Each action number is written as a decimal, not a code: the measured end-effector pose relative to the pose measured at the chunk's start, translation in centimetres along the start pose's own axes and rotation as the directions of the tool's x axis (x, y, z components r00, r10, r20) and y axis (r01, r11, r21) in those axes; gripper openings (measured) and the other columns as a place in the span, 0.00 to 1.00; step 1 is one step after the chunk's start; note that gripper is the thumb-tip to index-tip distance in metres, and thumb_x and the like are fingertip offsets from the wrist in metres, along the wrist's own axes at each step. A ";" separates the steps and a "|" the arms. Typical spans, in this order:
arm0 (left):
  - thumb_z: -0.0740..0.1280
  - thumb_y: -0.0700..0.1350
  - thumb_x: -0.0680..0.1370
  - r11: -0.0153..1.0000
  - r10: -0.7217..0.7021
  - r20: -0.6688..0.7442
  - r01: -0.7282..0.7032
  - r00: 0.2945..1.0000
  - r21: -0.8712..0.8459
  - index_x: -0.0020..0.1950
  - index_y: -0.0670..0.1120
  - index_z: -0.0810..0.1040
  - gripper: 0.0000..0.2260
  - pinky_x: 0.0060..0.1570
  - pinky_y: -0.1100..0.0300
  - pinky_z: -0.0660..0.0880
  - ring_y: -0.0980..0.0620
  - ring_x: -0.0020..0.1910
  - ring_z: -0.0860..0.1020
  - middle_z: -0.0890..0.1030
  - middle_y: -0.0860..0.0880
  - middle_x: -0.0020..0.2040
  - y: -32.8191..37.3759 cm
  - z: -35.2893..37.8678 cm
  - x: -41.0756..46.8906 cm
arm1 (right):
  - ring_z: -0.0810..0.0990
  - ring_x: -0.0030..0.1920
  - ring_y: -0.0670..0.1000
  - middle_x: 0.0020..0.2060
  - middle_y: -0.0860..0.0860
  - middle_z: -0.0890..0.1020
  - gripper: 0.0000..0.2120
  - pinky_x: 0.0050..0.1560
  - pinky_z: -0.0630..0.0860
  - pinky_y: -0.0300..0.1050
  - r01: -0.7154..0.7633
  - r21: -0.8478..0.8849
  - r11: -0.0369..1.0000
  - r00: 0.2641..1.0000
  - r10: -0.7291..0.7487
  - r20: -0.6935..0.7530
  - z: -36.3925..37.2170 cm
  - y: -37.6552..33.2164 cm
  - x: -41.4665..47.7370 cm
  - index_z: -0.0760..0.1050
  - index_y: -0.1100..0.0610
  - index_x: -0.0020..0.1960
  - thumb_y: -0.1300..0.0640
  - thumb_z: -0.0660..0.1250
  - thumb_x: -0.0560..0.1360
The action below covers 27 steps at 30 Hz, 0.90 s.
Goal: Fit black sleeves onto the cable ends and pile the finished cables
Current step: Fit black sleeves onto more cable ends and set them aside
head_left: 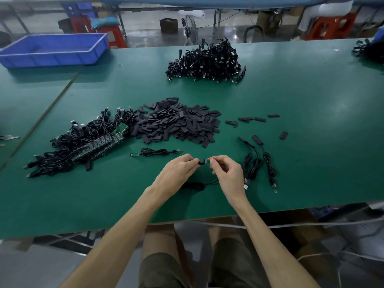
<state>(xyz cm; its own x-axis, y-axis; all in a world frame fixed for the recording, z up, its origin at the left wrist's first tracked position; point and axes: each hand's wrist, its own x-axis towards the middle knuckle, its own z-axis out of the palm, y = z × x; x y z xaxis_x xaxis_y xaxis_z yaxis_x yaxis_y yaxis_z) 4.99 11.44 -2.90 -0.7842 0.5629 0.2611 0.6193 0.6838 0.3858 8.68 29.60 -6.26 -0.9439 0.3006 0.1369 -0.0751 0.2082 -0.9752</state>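
My left hand (178,170) pinches a black sleeve (200,162) near the table's front edge. My right hand (225,170) pinches the small green board end (206,161) of a black cable; the two meet between my fingertips. That cable (195,185) trails in a coil on the green table under my hands. A heap of loose black sleeves (178,122) lies in the middle. Left of it is a pile of cables with bare green boards (83,142). A big pile of cables (205,61) sits at the back.
One single cable (154,152) lies just beyond my left hand. Three sleeved cables (258,161) lie to the right of my right hand, with a few stray sleeves (251,119) behind them. A blue plastic tray (52,49) stands at the back left.
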 end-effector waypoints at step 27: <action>0.59 0.50 0.86 0.978 -0.081 0.214 0.118 0.974 -0.171 0.64 0.45 0.79 0.15 0.51 0.60 0.71 0.52 0.48 0.74 0.72 0.53 0.48 -1.7 -0.9 0.4 | 0.87 0.43 0.47 0.41 0.45 0.88 0.11 0.48 0.81 0.38 0.001 0.000 1.000 0.990 -0.001 0.138 -0.4 -0.1 0.0 0.86 0.46 0.50 0.62 0.73 0.78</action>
<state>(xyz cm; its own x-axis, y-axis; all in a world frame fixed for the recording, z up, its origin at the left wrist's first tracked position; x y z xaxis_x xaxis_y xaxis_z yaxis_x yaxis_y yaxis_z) 3.57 10.11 -2.64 -0.8051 0.5921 0.0342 0.5064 0.6562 0.5594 8.83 29.91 -6.13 -0.9791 0.1693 0.1128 -0.0762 0.2088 -0.9750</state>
